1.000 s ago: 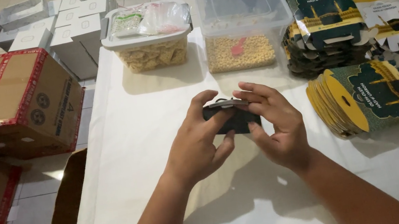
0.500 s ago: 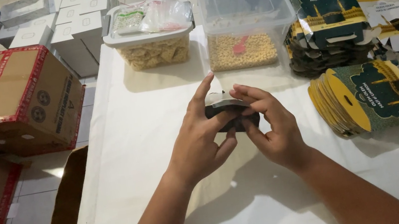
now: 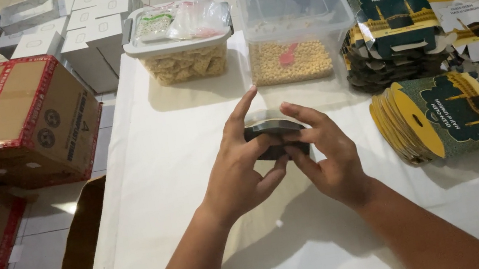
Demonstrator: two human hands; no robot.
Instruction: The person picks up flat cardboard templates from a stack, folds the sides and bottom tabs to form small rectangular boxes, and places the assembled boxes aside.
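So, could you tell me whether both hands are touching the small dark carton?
Touching. The head view shows the left hand and the right hand both with fingers wrapped onto the dark carton, held between them above the white table.

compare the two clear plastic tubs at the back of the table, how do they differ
The left tub is low and wide; the right tub is taller. The left tub carries plastic bags on top; the right tub is open. The left tub holds pale chunky pieces; the right tub holds small yellow grains and a red scoop. Both are clear.
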